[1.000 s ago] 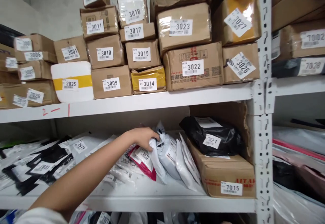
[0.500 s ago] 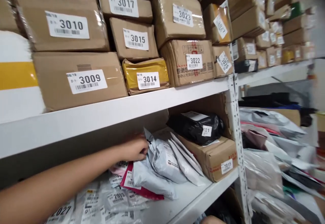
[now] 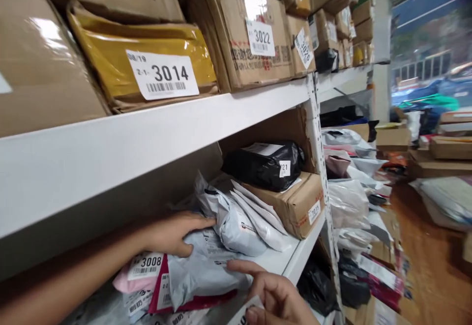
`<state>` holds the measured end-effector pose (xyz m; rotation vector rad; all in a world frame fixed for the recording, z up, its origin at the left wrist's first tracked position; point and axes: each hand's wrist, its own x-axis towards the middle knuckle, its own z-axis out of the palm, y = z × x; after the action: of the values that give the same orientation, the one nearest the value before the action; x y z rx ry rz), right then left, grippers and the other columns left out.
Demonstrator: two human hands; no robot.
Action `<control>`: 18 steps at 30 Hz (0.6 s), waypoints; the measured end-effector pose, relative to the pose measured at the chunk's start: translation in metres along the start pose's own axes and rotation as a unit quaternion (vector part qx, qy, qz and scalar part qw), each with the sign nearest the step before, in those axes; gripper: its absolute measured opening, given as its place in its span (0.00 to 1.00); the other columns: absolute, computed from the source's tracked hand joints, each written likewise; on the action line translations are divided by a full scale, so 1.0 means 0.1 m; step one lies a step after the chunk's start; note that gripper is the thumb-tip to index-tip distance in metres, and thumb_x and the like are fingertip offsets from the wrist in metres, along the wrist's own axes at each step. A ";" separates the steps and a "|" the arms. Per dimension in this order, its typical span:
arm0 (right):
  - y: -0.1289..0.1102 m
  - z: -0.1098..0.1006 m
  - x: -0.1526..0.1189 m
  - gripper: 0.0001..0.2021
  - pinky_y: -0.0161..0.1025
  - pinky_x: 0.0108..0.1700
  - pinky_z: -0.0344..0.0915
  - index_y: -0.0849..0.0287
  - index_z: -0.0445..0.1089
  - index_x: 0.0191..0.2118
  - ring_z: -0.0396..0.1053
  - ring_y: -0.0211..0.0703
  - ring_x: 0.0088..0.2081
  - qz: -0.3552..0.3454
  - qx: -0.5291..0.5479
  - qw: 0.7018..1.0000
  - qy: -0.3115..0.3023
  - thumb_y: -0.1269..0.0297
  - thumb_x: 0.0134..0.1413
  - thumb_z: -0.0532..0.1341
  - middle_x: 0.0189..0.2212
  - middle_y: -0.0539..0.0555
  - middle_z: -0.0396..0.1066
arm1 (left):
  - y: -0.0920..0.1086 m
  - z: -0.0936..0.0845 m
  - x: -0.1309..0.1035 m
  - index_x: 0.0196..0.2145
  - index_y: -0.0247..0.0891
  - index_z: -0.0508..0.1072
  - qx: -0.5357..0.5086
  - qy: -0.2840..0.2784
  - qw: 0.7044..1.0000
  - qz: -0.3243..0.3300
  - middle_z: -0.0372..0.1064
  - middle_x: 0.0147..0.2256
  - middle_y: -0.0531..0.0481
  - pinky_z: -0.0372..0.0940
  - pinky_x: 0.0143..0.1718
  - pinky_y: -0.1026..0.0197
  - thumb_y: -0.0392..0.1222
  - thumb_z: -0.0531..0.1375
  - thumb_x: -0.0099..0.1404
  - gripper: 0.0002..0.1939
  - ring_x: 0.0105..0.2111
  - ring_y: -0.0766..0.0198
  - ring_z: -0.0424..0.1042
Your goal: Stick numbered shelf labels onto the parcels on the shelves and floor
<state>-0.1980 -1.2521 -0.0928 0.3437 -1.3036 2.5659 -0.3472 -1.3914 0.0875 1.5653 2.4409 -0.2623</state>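
Observation:
My left hand [image 3: 173,231] reaches in from the left over the lower shelf, thumb and index finger spread. It rests on a pale grey mailer bag [image 3: 204,271], its index fingertip against a second, fuller grey mailer bag [image 3: 236,219]. At the bottom, my right hand [image 3: 278,295] pinches a white label [image 3: 245,312] with a partly visible printed mark, its index finger stretched out over the nearer bag. Left of that bag lie a magenta parcel [image 3: 157,298] and a pink one labelled 3008 [image 3: 143,268]. Thin white mailers [image 3: 261,212] lean on the right.
A black-wrapped parcel [image 3: 263,165] sits on a cardboard box labelled 7015 [image 3: 295,204]. The upper shelf edge [image 3: 165,138] runs above my hands, carrying boxes and a yellow parcel labelled 3014 [image 3: 147,64]. Beyond the perforated post [image 3: 324,192] are stacked mailers [image 3: 346,202].
The view has moved closer and swung right. My left hand was closed at the grey bag's top; its fingers are now spread. My right hand has risen into view with the label.

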 end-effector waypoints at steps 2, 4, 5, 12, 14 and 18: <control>0.03 0.01 0.10 0.13 0.37 0.46 0.62 0.59 0.66 0.25 0.66 0.46 0.53 0.021 0.004 0.999 -0.049 0.64 0.39 0.71 0.60 0.58 0.58 | -0.01 0.02 0.01 0.62 0.44 0.52 -0.001 0.000 1.000 -0.010 0.61 0.57 0.44 0.55 0.58 0.53 0.31 0.58 0.47 0.44 0.57 0.52 0.59; 0.06 0.02 0.20 0.14 0.38 0.50 0.61 0.59 0.66 0.26 0.59 0.49 0.59 0.031 0.001 0.997 -0.064 0.64 0.38 0.72 0.61 0.59 0.55 | -0.01 0.05 0.01 0.63 0.47 0.49 -0.005 0.000 1.000 -0.023 0.62 0.55 0.44 0.57 0.56 0.53 0.32 0.59 0.46 0.47 0.55 0.51 0.61; 0.07 0.02 0.23 0.14 0.38 0.52 0.59 0.59 0.66 0.27 0.57 0.49 0.60 0.029 0.001 0.998 -0.057 0.64 0.37 0.72 0.61 0.59 0.55 | -0.01 0.06 0.01 0.63 0.47 0.48 -0.007 0.001 0.999 -0.031 0.62 0.54 0.44 0.58 0.55 0.53 0.32 0.59 0.46 0.47 0.54 0.51 0.61; 0.08 0.06 0.26 0.13 0.35 0.46 0.64 0.58 0.67 0.26 0.67 0.44 0.50 0.008 0.036 0.999 -0.028 0.66 0.37 0.73 0.55 0.54 0.63 | -0.04 0.16 -0.03 0.63 0.46 0.50 -0.035 0.016 0.999 -0.036 0.63 0.51 0.44 0.58 0.55 0.53 0.31 0.57 0.46 0.46 0.52 0.51 0.62; 0.09 0.06 0.25 0.13 0.34 0.45 0.64 0.59 0.67 0.26 0.68 0.43 0.50 0.002 0.049 0.998 -0.024 0.67 0.36 0.73 0.56 0.55 0.63 | -0.06 0.17 -0.02 0.63 0.47 0.50 -0.043 0.021 0.998 -0.031 0.62 0.51 0.45 0.57 0.56 0.53 0.31 0.56 0.46 0.46 0.52 0.51 0.62; 0.13 0.04 0.26 0.13 0.36 0.49 0.63 0.59 0.69 0.26 0.66 0.46 0.53 -0.016 0.070 0.997 0.006 0.68 0.34 0.74 0.55 0.56 0.65 | -0.07 0.17 -0.02 0.63 0.48 0.50 -0.046 0.017 0.998 -0.036 0.62 0.52 0.45 0.57 0.56 0.53 0.31 0.57 0.47 0.46 0.53 0.51 0.61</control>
<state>-0.2258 -1.2603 -0.0921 0.3723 -1.1078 2.6351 -0.3508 -1.4004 0.0718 1.4587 2.4998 -0.1343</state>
